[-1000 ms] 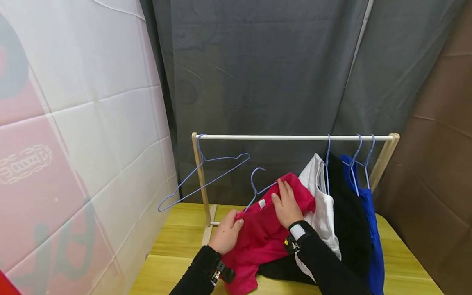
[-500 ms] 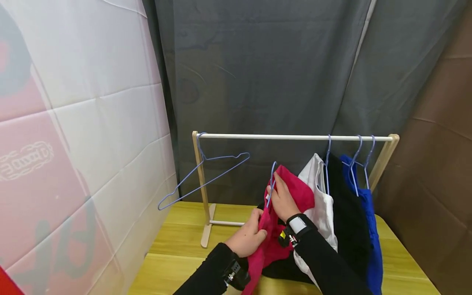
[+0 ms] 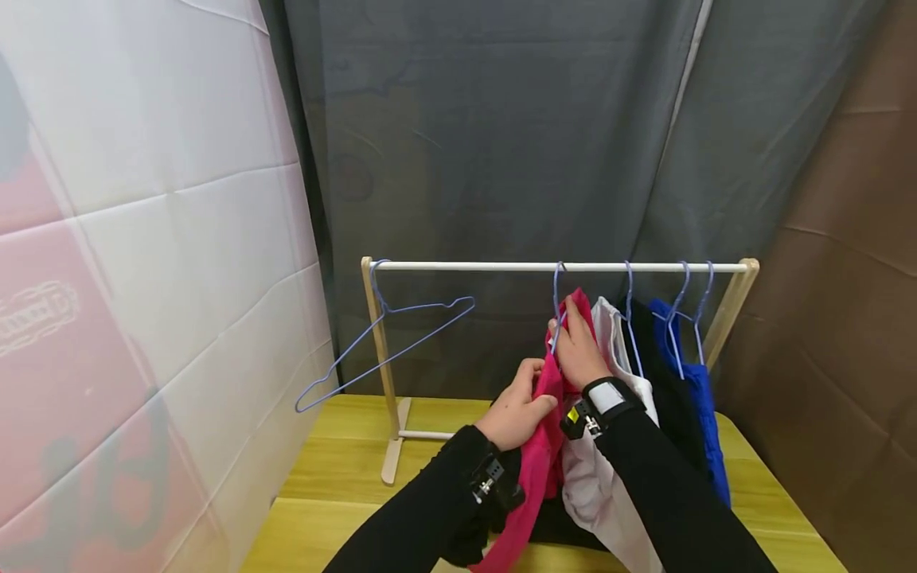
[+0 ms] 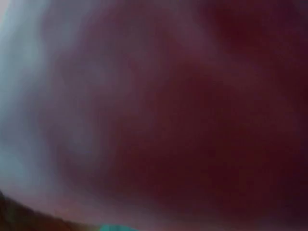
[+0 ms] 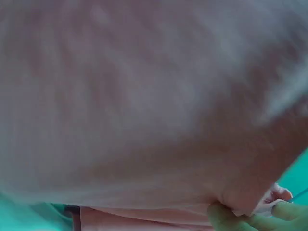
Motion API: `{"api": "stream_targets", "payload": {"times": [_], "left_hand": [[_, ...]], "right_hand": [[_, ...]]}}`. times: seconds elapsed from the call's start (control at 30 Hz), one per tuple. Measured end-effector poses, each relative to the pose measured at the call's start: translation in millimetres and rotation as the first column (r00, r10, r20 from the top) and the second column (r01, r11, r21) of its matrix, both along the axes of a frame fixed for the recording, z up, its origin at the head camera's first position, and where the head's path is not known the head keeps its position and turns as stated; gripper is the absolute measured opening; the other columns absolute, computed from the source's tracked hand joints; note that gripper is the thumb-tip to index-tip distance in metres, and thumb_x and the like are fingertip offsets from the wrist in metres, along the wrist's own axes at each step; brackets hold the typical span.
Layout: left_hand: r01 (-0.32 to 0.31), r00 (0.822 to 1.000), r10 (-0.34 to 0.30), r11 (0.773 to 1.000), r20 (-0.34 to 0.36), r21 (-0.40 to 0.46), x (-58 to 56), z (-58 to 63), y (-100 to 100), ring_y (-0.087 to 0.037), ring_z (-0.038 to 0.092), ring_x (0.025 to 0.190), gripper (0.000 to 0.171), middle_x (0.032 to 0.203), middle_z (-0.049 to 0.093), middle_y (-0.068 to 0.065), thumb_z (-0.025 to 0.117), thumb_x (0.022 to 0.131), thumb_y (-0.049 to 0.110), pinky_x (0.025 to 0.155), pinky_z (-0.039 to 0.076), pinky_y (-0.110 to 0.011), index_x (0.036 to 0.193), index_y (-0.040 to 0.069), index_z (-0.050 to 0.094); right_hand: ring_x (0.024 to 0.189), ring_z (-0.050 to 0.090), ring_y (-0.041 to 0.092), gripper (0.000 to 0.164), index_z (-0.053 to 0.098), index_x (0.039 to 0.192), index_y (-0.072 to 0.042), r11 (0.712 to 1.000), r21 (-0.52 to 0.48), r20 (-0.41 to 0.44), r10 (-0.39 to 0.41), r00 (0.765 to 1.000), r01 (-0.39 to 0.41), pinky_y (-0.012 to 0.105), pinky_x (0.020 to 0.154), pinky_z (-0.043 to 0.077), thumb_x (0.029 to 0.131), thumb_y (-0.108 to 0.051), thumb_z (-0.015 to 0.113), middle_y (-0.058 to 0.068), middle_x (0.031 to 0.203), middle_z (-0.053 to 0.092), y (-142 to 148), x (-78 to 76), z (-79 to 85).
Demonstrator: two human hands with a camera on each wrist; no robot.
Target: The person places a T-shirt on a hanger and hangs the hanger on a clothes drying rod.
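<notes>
In the head view a pinkish-red garment hangs edge-on from a blue wire hanger. The hanger's hook is at the white rail, overlapping it. My left hand grips the garment's near upper edge between thumb and fingers. Higher up, my right hand holds the far upper part of the cloth beside the hanger. Its fingers pinch fabric at the bottom of the right wrist view, where cloth fills most of the picture. Blurred dark red cloth covers the left wrist view.
Just right of the red garment hang a white garment, a black one and a blue one. A bare blue hanger dangles at the rail's left end. The wooden rack stands on a yellow wood table.
Both hands have moved right and up with the red garment, which has turned from facing me to edge-on. Its hanger hook has risen from below the rail to the rail.
</notes>
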State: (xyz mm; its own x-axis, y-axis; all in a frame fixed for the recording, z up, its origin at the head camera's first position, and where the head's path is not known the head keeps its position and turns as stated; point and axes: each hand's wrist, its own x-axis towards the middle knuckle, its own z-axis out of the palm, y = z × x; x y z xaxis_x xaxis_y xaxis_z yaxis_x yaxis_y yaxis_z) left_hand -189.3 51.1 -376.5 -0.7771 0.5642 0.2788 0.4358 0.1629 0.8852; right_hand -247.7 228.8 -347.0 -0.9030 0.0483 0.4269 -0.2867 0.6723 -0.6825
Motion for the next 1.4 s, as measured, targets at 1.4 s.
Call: {"api": "stream_targets", "payload": {"times": [1.4], "left_hand": [[-0.041, 0.994, 0.032, 0.996, 0.106, 0.083, 9.4, -32.5, -11.2, -0.012, 0.059, 0.113, 0.046, 0.131, 0.058, 0.001, 0.054, 0.105, 0.034, 0.095, 0.049, -0.032, 0.146, 0.016, 0.044]], "right_hand": [[0.135, 0.048, 0.036, 0.059, 0.034, 0.157, -0.013, 0.985, -0.172, -0.112, -0.041, 0.993, 0.022, 0.055, 0.105, 0.041, 0.101, -0.01, 0.054, 0.016, 0.152, 0.045, -6.1, 57.1, -22.0]]}}
